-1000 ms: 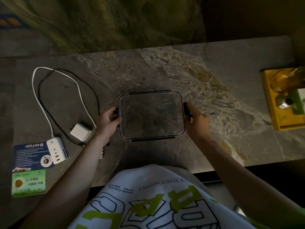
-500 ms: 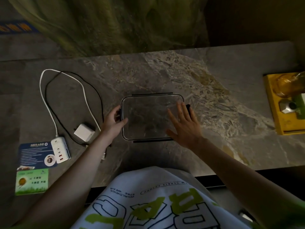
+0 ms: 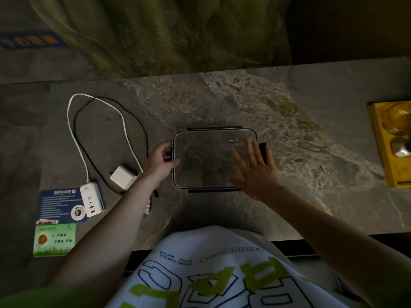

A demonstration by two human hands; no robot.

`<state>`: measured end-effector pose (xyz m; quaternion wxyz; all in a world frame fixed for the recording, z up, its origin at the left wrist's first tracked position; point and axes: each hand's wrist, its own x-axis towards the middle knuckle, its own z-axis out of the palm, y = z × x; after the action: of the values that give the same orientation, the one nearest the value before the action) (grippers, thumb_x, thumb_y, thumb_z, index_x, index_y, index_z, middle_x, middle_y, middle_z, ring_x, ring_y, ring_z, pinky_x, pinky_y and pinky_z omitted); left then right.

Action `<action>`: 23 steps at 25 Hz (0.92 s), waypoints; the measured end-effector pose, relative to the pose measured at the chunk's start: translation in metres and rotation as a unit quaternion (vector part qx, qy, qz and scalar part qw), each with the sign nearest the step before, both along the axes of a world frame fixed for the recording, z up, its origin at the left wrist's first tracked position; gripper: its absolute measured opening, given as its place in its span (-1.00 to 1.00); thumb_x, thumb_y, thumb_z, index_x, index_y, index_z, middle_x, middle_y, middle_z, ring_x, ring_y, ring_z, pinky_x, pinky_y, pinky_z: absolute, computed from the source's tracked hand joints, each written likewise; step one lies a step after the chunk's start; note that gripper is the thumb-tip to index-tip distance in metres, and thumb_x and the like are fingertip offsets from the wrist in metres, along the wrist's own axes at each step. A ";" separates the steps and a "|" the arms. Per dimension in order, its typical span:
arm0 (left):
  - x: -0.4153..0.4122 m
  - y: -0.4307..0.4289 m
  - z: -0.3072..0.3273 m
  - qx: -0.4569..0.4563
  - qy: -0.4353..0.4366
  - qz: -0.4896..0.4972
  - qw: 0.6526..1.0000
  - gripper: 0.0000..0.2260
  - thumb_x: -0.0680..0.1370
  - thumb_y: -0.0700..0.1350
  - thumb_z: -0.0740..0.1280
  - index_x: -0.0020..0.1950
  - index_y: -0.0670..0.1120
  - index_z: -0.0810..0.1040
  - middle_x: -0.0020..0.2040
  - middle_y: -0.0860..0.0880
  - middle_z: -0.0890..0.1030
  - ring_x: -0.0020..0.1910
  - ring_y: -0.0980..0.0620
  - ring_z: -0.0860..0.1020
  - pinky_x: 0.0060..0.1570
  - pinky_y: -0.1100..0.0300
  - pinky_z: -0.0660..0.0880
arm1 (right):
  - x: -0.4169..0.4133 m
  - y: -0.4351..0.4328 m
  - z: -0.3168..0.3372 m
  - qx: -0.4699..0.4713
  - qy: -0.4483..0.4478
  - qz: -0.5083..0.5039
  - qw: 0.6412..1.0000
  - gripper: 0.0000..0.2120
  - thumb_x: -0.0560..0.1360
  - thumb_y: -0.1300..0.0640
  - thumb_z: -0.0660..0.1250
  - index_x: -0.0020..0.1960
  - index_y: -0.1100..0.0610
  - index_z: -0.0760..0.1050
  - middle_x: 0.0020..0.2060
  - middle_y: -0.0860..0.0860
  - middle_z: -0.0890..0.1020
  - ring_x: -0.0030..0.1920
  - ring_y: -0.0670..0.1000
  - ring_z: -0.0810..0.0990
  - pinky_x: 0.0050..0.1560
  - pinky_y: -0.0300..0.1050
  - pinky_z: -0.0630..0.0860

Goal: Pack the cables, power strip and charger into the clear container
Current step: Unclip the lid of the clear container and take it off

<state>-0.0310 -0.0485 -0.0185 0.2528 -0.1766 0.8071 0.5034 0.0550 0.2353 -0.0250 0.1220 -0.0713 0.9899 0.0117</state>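
Note:
The clear container [image 3: 206,156] with black clips sits lidded in the middle of the marble table. My left hand [image 3: 161,162] grips its left edge at the clip. My right hand [image 3: 255,168] lies flat, fingers spread, over the lid's right side. Left of the container lie a white charger [image 3: 123,177], a white power strip [image 3: 92,199] with its white cable [image 3: 74,138], and a black cable [image 3: 142,132] looped beside it. Cable plugs [image 3: 148,204] show just under my left forearm.
A blue card [image 3: 57,203] and a green card [image 3: 54,240] lie under and below the power strip. A yellow tray [image 3: 382,147] with a glass jar stands at the right edge. The table's front edge runs close to my white printed shirt.
My right hand left the container's right clip and moved onto the lid with fingers spread. My left hand stays at the left clip.

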 end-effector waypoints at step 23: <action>0.031 0.011 0.002 -0.307 0.237 -0.338 0.858 -0.43 0.63 0.07 0.16 0.58 0.07 -0.01 0.60 -0.13 -0.06 0.57 -0.15 -0.13 0.47 -0.09 -0.11 | 0.002 -0.004 0.000 -0.028 -0.023 -0.022 0.999 -0.24 0.47 -0.45 -0.32 0.56 -0.09 -0.26 0.56 0.24 -0.16 0.55 0.24 -0.18 0.43 0.39 -0.07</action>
<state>-0.0002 -0.0377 -0.0169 0.1410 0.1631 0.9663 0.1409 0.0568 0.2318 -0.0250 0.1428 -0.0530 0.9881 -0.0207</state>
